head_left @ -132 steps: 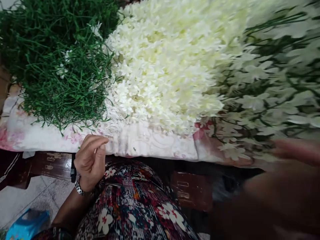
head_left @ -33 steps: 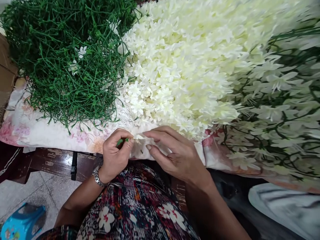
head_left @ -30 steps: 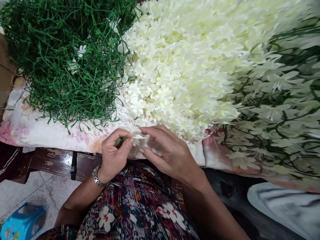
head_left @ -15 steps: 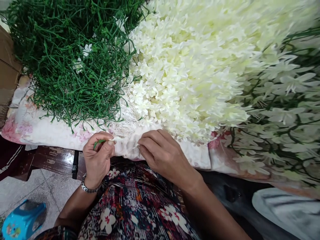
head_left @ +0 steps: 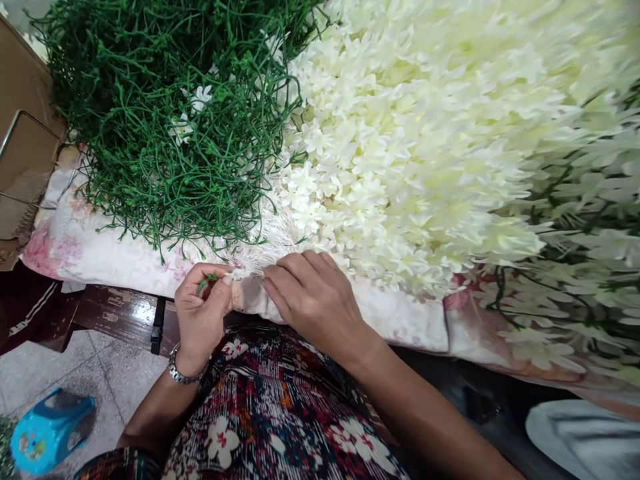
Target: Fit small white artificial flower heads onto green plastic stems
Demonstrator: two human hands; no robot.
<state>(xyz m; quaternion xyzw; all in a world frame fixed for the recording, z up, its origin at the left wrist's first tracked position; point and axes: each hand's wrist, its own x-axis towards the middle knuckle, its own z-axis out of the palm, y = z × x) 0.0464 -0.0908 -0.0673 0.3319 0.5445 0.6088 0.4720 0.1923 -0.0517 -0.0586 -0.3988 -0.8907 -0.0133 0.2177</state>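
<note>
My left hand point(head_left: 205, 300), with a metal watch point(head_left: 183, 369) on its wrist, pinches a short green artificial stem point(head_left: 207, 283) between thumb and forefinger. A small pale tip shows at the fingertips. Just to the right, my right hand point(head_left: 315, 300) is closed with its thumb against the forefinger, and whatever it holds is hidden. Both hands are at the front edge of a floral-printed cloth point(head_left: 125, 237). Beyond them lie a heap of green plastic stems point(head_left: 185, 147), a patch of thin white strands point(head_left: 275, 233) and a large pile of cream-white fabric flowers point(head_left: 390, 153).
Flowers on green stems point(head_left: 545, 327) spread at the right. A cardboard box point(head_left: 25, 87) with a metal wire frame stands at the far left. A blue plastic stool point(head_left: 47, 433) is on the tiled floor. Pale fabric point(head_left: 580, 433) shows at lower right.
My right hand has come closer to my left, narrowing the gap between the fingertips. The left hand keeps its pinch on the green stem. The whole view has shifted slightly.
</note>
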